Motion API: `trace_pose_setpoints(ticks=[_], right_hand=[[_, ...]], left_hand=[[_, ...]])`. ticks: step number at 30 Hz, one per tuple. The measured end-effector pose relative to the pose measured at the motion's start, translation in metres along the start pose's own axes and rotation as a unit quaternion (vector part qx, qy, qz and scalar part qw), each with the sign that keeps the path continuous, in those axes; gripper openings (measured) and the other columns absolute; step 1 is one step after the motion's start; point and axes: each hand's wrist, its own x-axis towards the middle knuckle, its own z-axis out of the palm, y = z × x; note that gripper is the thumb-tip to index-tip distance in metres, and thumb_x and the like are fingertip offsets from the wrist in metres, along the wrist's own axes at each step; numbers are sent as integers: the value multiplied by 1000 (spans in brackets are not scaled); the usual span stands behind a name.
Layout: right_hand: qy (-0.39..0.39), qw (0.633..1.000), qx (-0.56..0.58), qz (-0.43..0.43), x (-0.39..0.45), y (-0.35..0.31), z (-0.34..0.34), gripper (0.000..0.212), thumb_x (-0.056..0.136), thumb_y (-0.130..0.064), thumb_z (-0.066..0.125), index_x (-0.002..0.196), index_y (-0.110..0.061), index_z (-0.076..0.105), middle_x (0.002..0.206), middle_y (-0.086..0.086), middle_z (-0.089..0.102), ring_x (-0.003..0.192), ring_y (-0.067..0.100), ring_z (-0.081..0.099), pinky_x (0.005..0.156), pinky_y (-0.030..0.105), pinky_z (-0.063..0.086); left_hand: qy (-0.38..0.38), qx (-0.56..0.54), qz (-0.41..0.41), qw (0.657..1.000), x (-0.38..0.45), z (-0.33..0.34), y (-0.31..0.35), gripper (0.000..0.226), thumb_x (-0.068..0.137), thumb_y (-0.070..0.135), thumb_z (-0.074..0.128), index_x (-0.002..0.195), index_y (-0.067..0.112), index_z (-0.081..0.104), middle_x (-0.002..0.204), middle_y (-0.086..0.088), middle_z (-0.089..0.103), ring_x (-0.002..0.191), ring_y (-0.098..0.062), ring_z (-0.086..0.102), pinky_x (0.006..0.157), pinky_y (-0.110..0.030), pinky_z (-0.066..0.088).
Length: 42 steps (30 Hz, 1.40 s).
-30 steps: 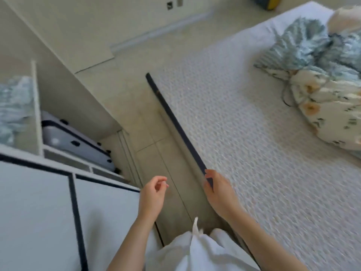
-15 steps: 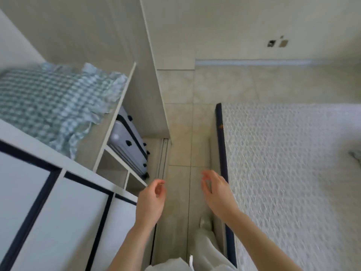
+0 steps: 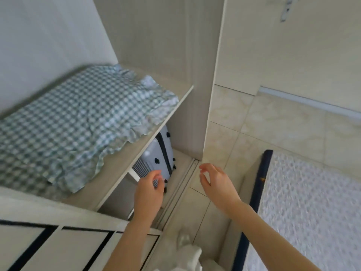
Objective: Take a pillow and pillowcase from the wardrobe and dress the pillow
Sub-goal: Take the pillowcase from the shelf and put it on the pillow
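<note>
With both hands, left (image 3: 149, 189) and right (image 3: 216, 182), loose and holding nothing, reach under the checked pillow (image 3: 78, 122) on the shelf (image 3: 156, 132) and lift it evenly.

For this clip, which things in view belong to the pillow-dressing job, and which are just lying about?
Belongs to the job:
- checked fabric item on the wardrobe shelf; pillow or pillowcase, cannot tell
- left hand, empty
- right hand, empty

Just lying about:
- suitcase under the shelf
- mattress at right
- tiled floor
</note>
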Motion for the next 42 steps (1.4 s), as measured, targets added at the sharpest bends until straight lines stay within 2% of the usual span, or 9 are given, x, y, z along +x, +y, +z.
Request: trace_pose_setpoints(ticks=[2, 5, 11, 16, 23, 30, 36, 39, 42], right_hand=[[-13, 1000, -8, -27, 31, -9, -4, 30, 99, -21, 46, 126, -12, 56, 117, 5, 62, 109, 21, 55, 87, 33, 49], [-24, 997, -20, -77, 79, -28, -8, 29, 99, -21, 46, 123, -9, 57, 115, 8, 63, 108, 25, 55, 87, 39, 49], [-59, 981, -56, -174, 181, -72, -5, 38, 99, -24, 43, 136, -13, 46, 127, 6, 57, 118, 23, 49, 93, 34, 45], [-94, 957, -99, -256, 247, -105, 11, 44, 99, -25, 46, 141, -14, 42, 137, 7, 50, 126, 26, 44, 101, 34, 40], [-135, 910, -137, -366, 306, -141, 57, 46, 97, -19, 51, 141, -9, 42, 147, 13, 41, 137, 30, 34, 109, 42, 36], [-161, 847, -208, -461, 362, -156, 90, 59, 92, -16, 56, 147, -14, 34, 157, 14, 23, 147, 36, 8, 120, 46, 10], [-171, 790, -262, -527, 394, -151, 105, 73, 81, -26, 71, 146, -19, 38, 153, 13, 36, 142, 39, 28, 114, 51, 25], [-148, 779, -254, -553, 406, -147, 106, 65, 73, -24, 78, 134, -18, 55, 139, 12, 53, 129, 38, 48, 105, 51, 40], [-134, 773, -235, -573, 415, -149, 109, 58, 67, -27, 81, 121, -16, 63, 130, 12, 60, 119, 38, 56, 102, 54, 42]], left_hand=[[33, 2, -6, 999, 25, -7, 4, 25, 97, 20, 56, 120, 15, 65, 109, 0, 68, 89, 1, 57, 74, -5, 40], [104, 18, -9, 994, 64, -18, 10, 25, 97, 18, 56, 121, 14, 65, 116, -4, 65, 106, -12, 54, 89, -20, 39], [224, 3, -50, 973, 149, -31, 15, 30, 97, 9, 56, 125, 1, 63, 124, -16, 64, 120, -30, 52, 101, -42, 46], [277, 17, -78, 958, 189, -43, 4, 32, 96, 7, 55, 127, 4, 61, 132, -18, 59, 136, -32, 40, 110, -53, 37], [253, 210, -132, 935, 206, -59, -25, 57, 84, 3, 68, 138, 10, 53, 149, -11, 48, 147, -33, 27, 117, -65, 8], [246, 311, -173, 902, 217, -60, -38, 87, 70, 4, 81, 147, 18, 44, 157, -8, 38, 146, -31, 29, 113, -68, 9], [313, 362, -183, 859, 230, -60, -52, 77, 66, 6, 83, 137, 17, 57, 144, -6, 54, 136, -34, 45, 111, -65, 19], [340, 392, -164, 839, 235, -57, -60, 70, 63, 5, 83, 130, 14, 63, 134, -8, 63, 126, -35, 51, 107, -63, 26], [348, 420, -148, 825, 237, -55, -68, 64, 64, 4, 82, 126, 12, 66, 126, -8, 67, 120, -37, 53, 103, -62, 33]])
